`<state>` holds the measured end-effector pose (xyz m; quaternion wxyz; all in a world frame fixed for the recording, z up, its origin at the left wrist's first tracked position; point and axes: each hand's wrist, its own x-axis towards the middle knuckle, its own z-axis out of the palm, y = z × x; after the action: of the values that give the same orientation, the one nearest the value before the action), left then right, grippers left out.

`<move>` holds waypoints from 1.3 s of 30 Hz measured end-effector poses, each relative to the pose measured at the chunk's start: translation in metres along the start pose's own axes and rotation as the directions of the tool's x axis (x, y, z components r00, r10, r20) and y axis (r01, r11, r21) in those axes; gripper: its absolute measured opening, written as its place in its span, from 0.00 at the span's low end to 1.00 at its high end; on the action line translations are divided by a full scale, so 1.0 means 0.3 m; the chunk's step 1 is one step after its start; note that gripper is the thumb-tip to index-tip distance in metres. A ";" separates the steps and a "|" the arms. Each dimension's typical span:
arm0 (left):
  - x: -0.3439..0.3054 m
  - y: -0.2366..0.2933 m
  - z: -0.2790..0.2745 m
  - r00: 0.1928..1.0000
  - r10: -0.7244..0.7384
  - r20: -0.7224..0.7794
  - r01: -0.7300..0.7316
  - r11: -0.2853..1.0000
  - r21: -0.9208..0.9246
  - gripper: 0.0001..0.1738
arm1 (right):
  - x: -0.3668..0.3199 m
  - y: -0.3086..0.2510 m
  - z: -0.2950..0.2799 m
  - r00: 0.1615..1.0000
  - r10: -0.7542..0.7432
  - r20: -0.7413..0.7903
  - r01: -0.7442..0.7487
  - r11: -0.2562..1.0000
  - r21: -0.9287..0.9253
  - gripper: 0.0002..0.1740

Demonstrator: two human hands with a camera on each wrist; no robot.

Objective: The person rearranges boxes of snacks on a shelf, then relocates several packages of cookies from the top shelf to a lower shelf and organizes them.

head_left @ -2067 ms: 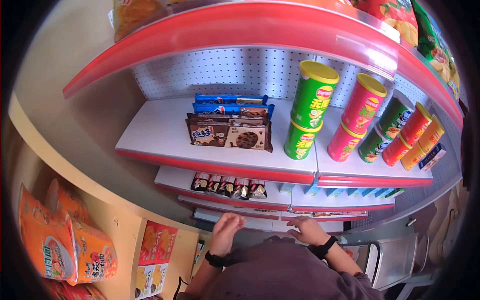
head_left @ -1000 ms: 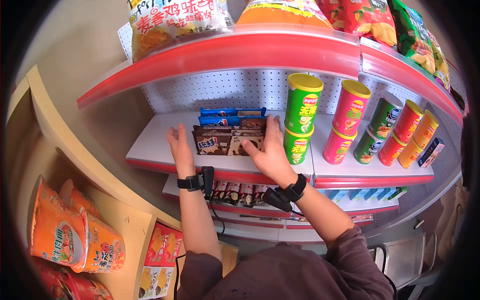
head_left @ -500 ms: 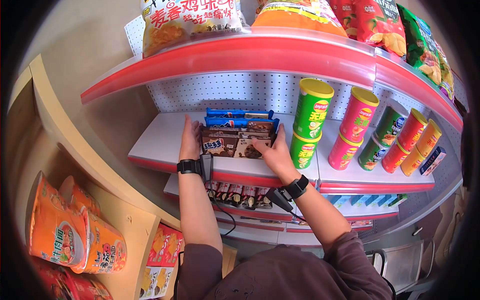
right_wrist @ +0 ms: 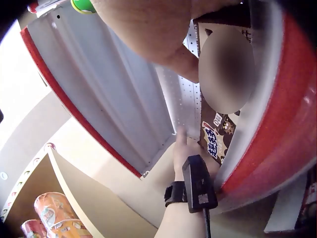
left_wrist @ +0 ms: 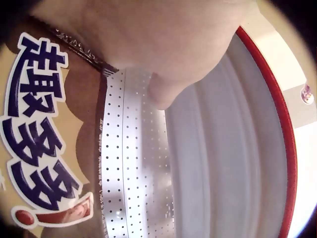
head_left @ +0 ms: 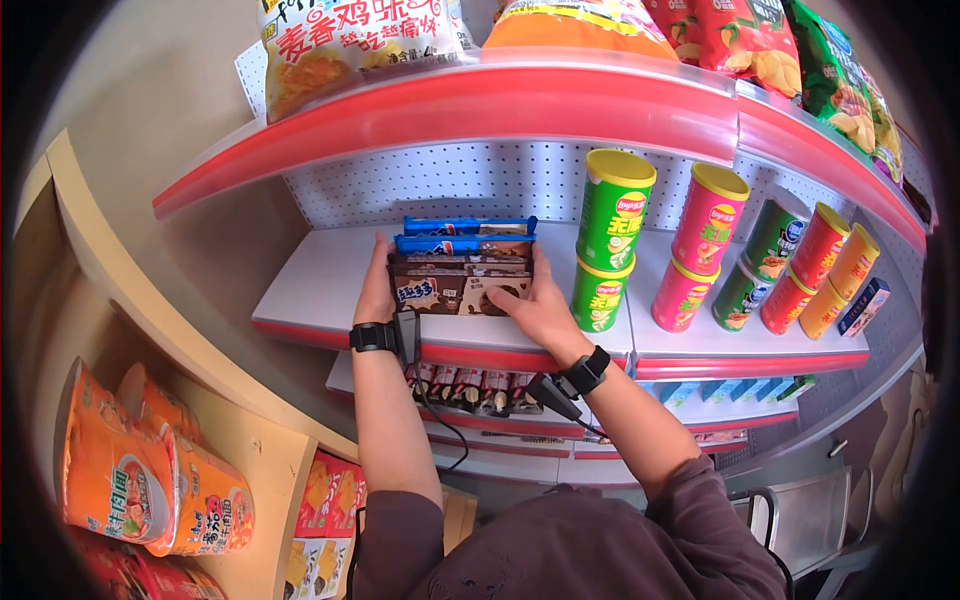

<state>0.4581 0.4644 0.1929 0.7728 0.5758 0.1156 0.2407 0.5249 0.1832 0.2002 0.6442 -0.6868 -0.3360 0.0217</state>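
On the shelf, brown cookie packs (head_left: 428, 293) stand in a row with blue packs (head_left: 440, 244) behind them. My left hand (head_left: 375, 292) lies flat along the row's left end, fingers straight and pointing to the back of the shelf. At the right end my right hand (head_left: 545, 312) presses with extended fingers, its thumb reaching across the front pack. In the left wrist view that hand (left_wrist: 158, 42) covers the top edge of a brown pack (left_wrist: 81, 106). The right wrist view shows both hands at the brown packs (right_wrist: 217, 141).
Stacked green chip cans (head_left: 610, 225) stand just right of my right hand, with pink cans (head_left: 705, 235) and several others beyond. A red-edged upper shelf (head_left: 450, 105) with snack bags overhangs the packs. Orange noodle tubs (head_left: 120, 470) stand in a wooden unit at left.
Both hands have come up from near my body to the shelf, then closed in from either side onto the cookie packs. Over the last half second the packs look drawn into a tighter row.
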 end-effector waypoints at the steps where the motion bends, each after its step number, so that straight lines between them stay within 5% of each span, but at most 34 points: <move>1: 0.003 -0.001 -0.004 1.000 -0.002 0.008 0.002 1.000 -0.005 0.49 | -0.001 -0.008 -0.003 1.000 0.003 0.014 -0.003 1.000 -0.009 0.58; 8: -0.030 0.024 0.036 1.000 0.006 -0.027 -0.005 1.000 0.019 0.48 | 0.005 0.018 0.010 1.000 -0.020 0.010 0.020 1.000 -0.015 0.58; 14: -0.033 -0.002 0.038 0.994 0.104 -0.040 -0.105 0.994 -0.036 0.36 | 0.004 0.019 0.009 1.000 -0.008 -0.006 0.008 0.998 -0.062 0.56; 22: -0.056 0.005 0.043 0.991 0.102 -0.090 -0.080 0.973 0.215 0.47 | 0.014 0.057 0.008 0.995 0.044 -0.087 -0.057 0.987 -0.151 0.47; 26: -0.094 0.016 0.074 0.967 0.201 -0.155 -0.140 0.932 0.334 0.51 | -0.001 0.025 -0.003 0.998 0.004 -0.064 -0.014 0.986 -0.165 0.51; 28: -0.150 0.033 0.105 0.945 0.260 -0.196 -0.153 0.887 0.437 0.51 | -0.030 -0.037 -0.016 1.000 -0.023 -0.001 0.023 0.997 -0.067 0.53; 33: -0.237 -0.010 0.120 0.829 0.457 -0.321 -0.093 0.680 0.728 0.48 | -0.107 -0.051 -0.004 0.985 -0.163 -0.053 0.142 0.949 -0.282 0.58; 39: -0.264 -0.020 0.163 0.792 0.543 -0.280 -0.147 0.614 0.776 0.41 | -0.171 -0.096 -0.012 0.956 -0.295 -0.010 0.258 0.852 -0.456 0.57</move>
<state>0.4138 0.3823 0.1946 0.3632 0.7608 0.2741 0.4627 0.4744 0.1534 0.2060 0.4769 -0.7619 -0.4011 -0.1767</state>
